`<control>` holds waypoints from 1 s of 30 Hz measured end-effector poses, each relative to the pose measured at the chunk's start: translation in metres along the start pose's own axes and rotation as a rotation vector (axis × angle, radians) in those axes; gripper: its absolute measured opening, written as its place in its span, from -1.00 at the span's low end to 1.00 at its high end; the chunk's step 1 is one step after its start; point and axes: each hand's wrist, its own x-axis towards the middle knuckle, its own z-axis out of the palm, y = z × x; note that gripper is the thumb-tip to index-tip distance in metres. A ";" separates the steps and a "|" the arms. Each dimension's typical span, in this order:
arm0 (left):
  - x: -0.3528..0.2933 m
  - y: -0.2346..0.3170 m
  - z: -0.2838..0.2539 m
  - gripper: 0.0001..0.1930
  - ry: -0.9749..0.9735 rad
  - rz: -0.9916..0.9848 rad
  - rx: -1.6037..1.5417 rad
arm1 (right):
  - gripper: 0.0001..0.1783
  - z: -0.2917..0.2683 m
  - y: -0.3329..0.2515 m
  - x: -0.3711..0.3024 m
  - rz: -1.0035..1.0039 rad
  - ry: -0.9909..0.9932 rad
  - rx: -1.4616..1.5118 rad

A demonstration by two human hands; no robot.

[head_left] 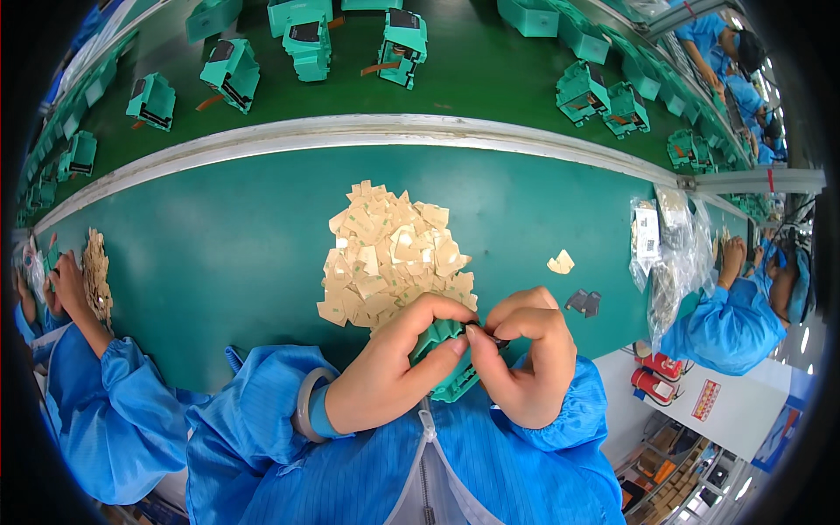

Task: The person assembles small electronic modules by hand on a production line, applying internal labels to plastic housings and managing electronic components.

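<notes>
Close to my chest, my left hand [398,367] grips a green plastic housing [457,382] with fingers and thumb around its side. My right hand [532,354] is closed in a pinch at the housing's upper right edge. A small dark piece [500,342] shows between its fingers; its exact kind is too hidden to tell. Both thumbs nearly meet over the housing. Just beyond my hands lies a big heap of small beige paper-backed pieces [385,254]. To the right, a pair of beige pieces [561,262] and some dark grey patches [583,303] lie on the table.
Past a pale metal rail [376,131], a green belt [490,87] carries several green housings [232,74] and trays [529,16]. Plastic bags [674,254] lie at the right of the green table [201,254]. Co-workers in blue sit at left [114,420] and right [726,328].
</notes>
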 end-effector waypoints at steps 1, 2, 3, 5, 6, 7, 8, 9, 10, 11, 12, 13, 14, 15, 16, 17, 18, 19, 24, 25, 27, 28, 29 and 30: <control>0.000 -0.001 0.000 -0.77 -0.007 -0.006 0.006 | -0.66 -0.001 0.000 0.000 0.000 0.001 0.000; 0.001 -0.003 0.001 -0.77 -0.007 -0.006 0.006 | -0.67 -0.003 0.001 -0.001 0.022 -0.018 0.002; 0.002 -0.004 0.002 -0.77 -0.005 0.008 0.020 | -0.68 -0.004 0.001 -0.001 0.044 -0.035 0.002; 0.003 -0.006 0.003 -0.76 -0.006 0.023 0.035 | -0.69 -0.008 0.002 0.000 0.104 -0.039 0.065; 0.002 -0.005 0.003 -0.76 -0.003 0.003 0.012 | -0.69 -0.009 0.002 0.000 0.163 -0.047 0.132; 0.003 -0.005 0.004 -0.75 -0.002 -0.018 -0.012 | -0.69 -0.010 0.002 0.000 0.166 -0.043 0.129; 0.003 -0.005 0.005 -0.75 -0.008 -0.018 -0.013 | -0.70 -0.011 0.002 -0.001 0.199 -0.046 0.189; 0.003 -0.005 0.005 -0.73 -0.004 -0.044 -0.039 | -0.71 -0.012 0.002 -0.001 0.231 -0.049 0.251; 0.003 -0.005 0.005 -0.72 0.000 -0.069 -0.065 | -0.71 -0.012 0.003 -0.002 0.233 -0.047 0.250; 0.003 -0.005 0.005 -0.72 -0.003 -0.070 -0.065 | -0.71 -0.013 0.004 -0.002 0.232 -0.048 0.251; 0.003 -0.006 0.005 -0.69 -0.010 -0.043 -0.053 | -0.71 -0.013 0.004 -0.002 0.233 -0.050 0.254; 0.003 -0.006 0.005 -0.66 -0.016 -0.015 -0.041 | -0.71 -0.013 0.004 -0.002 0.234 -0.048 0.253; 0.004 -0.005 0.007 -0.66 -0.018 -0.016 -0.040 | -0.71 -0.014 0.004 -0.003 0.239 -0.040 0.278; 0.005 -0.004 0.009 -0.65 0.011 0.036 -0.071 | -0.71 -0.015 0.004 -0.003 0.242 -0.032 0.304; 0.007 -0.004 0.010 -0.64 0.041 0.088 -0.102 | -0.71 -0.015 0.005 -0.003 0.240 -0.028 0.303; 0.008 -0.005 0.008 -0.64 0.038 0.090 -0.100 | -0.71 -0.015 0.006 -0.004 0.245 -0.018 0.330; 0.008 -0.009 0.003 -0.67 0.017 0.130 -0.032 | -0.71 -0.016 0.006 -0.005 0.252 -0.008 0.357; 0.008 -0.011 0.001 -0.69 -0.004 0.169 0.037 | -0.71 -0.017 0.006 -0.005 0.251 -0.006 0.357; 0.007 -0.006 0.000 -0.84 0.046 0.109 0.072 | -0.70 -0.024 0.005 -0.007 0.159 -0.089 0.305; 0.007 -0.006 0.000 -0.87 0.053 0.095 0.127 | -0.70 -0.026 0.005 -0.007 0.161 -0.086 0.304; 0.006 -0.006 0.003 -0.88 0.082 0.104 0.103 | -0.69 -0.029 0.004 -0.006 0.082 -0.097 0.168; 0.005 -0.005 0.003 -0.89 0.115 0.113 0.078 | -0.69 -0.030 0.002 -0.004 0.081 -0.092 0.168; 0.005 -0.005 0.003 -0.89 0.110 0.114 0.082 | -0.68 -0.031 0.000 -0.002 0.022 -0.102 0.082; 0.005 -0.006 0.003 -0.88 0.125 0.119 0.096 | -0.67 -0.032 -0.002 0.000 -0.036 -0.112 -0.006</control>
